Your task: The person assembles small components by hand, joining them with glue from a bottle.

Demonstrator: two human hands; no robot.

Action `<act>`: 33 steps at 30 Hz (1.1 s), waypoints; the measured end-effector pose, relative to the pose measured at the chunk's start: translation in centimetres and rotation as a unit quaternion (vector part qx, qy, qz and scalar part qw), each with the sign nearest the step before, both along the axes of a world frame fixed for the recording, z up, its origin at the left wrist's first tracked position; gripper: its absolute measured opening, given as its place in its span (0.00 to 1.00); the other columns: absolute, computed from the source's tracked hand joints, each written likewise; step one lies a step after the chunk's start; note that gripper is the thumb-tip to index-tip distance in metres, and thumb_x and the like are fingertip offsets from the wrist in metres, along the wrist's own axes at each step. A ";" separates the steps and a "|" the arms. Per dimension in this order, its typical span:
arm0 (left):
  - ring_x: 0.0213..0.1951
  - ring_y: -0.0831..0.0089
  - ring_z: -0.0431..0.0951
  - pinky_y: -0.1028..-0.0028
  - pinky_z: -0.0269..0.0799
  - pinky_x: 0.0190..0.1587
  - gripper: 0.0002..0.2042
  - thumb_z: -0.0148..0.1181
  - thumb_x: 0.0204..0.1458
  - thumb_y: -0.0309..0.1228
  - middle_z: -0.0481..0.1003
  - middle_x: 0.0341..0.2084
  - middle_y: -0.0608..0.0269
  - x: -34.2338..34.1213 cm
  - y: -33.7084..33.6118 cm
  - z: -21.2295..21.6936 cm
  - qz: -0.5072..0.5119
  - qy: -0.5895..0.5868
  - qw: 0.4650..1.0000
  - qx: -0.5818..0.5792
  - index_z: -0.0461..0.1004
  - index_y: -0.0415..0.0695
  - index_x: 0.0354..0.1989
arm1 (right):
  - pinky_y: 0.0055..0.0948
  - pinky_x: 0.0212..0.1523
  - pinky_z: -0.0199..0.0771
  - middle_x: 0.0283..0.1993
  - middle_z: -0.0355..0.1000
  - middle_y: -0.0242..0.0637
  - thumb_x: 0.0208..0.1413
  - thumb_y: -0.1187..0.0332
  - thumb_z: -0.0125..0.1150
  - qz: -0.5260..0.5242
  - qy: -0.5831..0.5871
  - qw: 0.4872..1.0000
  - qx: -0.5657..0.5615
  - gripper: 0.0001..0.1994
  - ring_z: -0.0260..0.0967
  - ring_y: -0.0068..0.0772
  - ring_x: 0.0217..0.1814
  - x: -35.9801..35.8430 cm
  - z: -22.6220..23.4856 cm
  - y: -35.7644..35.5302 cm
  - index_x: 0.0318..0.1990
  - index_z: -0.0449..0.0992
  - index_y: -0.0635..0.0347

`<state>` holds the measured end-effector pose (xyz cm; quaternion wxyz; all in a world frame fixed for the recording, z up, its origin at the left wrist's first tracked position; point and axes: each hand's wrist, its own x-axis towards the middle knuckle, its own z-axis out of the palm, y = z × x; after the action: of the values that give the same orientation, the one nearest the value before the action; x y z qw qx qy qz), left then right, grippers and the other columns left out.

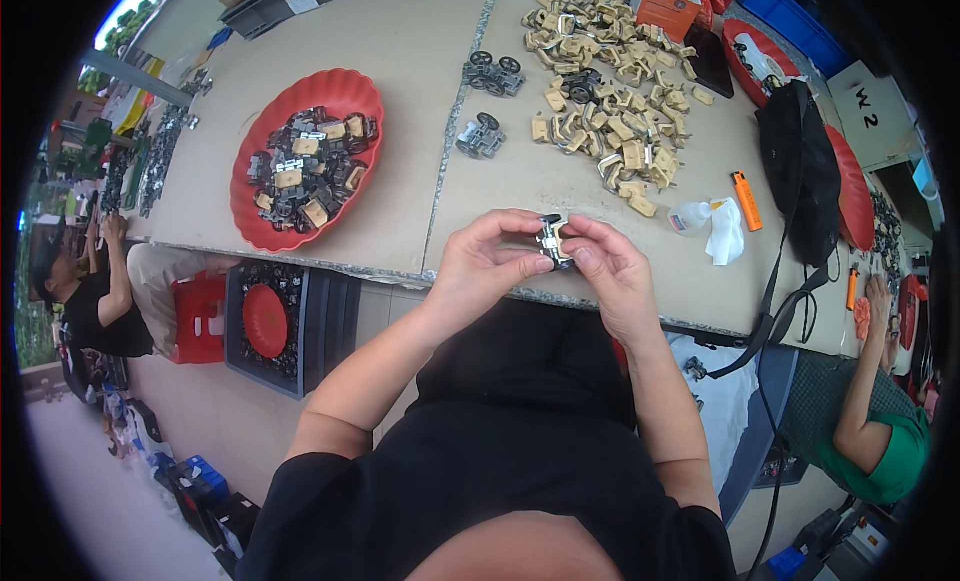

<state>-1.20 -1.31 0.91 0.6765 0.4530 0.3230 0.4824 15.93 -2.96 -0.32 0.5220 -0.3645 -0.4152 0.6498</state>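
My left hand (492, 253) and my right hand (612, 273) meet over the table's near edge. Between their fingertips they pinch a small wheeled toy-vehicle part (551, 243) with black, silvery and cream pieces; the fingers hide some of it. Beyond my hands spreads a heap of loose cream-coloured parts (630, 131), some with shiny metal bits. Left of that heap stand dark grey wheeled chassis pieces (482, 137), apart from my hands. Farther left, a red scalloped dish (362, 93) holds several dark wheeled pieces with cream parts fitted on them.
To the right lie a small clear bottle (688, 218), a white cloth (725, 233), an orange lighter (746, 201) and a black bag (797, 156) with a hanging strap. An orange box (668, 9) stands at the back. Co-workers sit at both sides. A grey crate (300, 379) is below the table.
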 end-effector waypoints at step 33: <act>0.36 0.70 0.73 0.75 0.71 0.35 0.10 0.58 0.40 0.22 0.66 0.37 0.59 -1.3 1.5 1.0 -0.012 0.311 0.911 0.269 0.70 0.41 0.34 | 0.24 0.41 0.66 0.38 0.66 0.39 0.37 0.79 0.61 -0.071 -0.265 0.939 0.206 0.14 0.65 0.30 0.41 -1.0 -0.1 -0.3 0.36 0.72 0.65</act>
<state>-2.50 0.23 1.91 0.3997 0.7488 0.3695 0.3780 14.90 -3.25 -0.45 0.5020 -0.4361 -0.6363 0.3911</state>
